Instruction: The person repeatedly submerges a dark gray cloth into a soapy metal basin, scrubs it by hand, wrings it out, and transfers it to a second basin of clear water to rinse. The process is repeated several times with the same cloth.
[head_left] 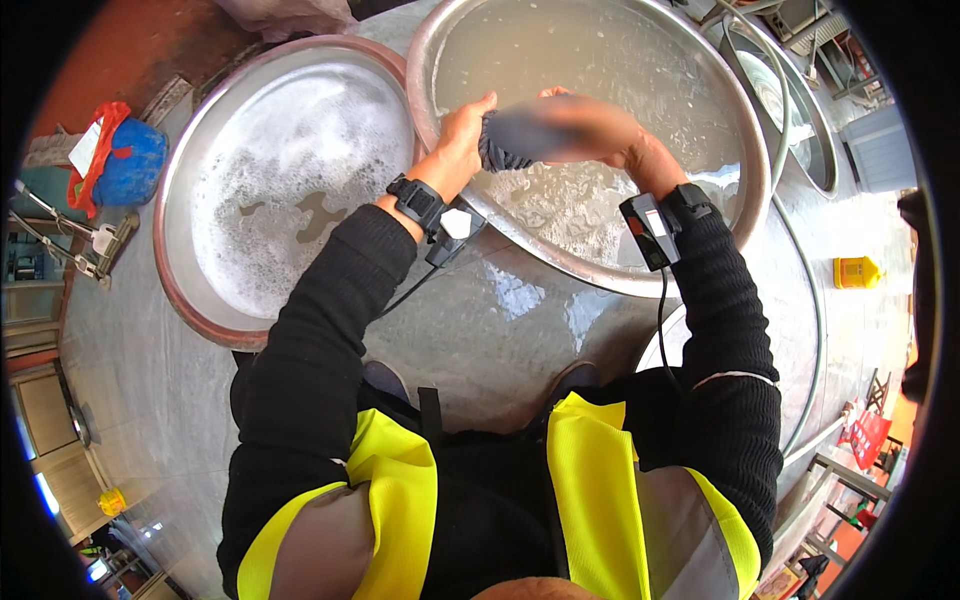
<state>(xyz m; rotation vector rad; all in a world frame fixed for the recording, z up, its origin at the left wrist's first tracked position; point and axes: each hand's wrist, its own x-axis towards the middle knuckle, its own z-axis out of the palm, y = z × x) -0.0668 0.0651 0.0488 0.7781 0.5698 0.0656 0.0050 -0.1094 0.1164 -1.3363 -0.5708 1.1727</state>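
Over the near part of a wide metal basin (pixel 735 85) of cloudy water, a dark cloth (pixel 500 150) is stretched between my two hands. Its left end is bunched and ridged, while its middle and right side are blurred, so I cannot tell what kind of cloth it is. My left hand (pixel 462 132) is closed on the left end, thumb up. My right hand (pixel 625 140) grips the other end, its fingers partly smeared. Each wrist wears a black strap with a small device and a cable.
A red-rimmed basin (pixel 172 235) of foamy water stands at the left, beside a blue bucket (pixel 142 160). A hose (pixel 815 300) runs down the right side, near a yellow container (pixel 857 272) on the floor. An oval metal tub (pixel 822 165) is at the far right.
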